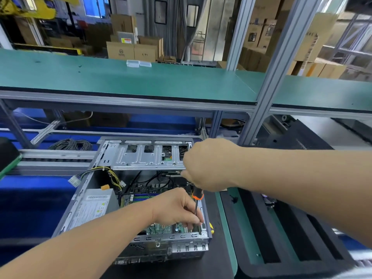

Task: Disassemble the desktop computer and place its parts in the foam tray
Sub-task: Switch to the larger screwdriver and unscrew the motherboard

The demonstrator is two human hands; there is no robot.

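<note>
screwdriver (197, 200) in right hand (209, 166), over computer (96, 210)

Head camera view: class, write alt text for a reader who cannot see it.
A person's right hand grips an orange-handled screwdriver over an open desktop computer case, while the left hand steadies its shaft near the motherboard. A black foam tray lies to the right.

Orange-and-black screwdriver (197, 195), grey computer case (141, 158), black foam tray (291, 238)
</note>
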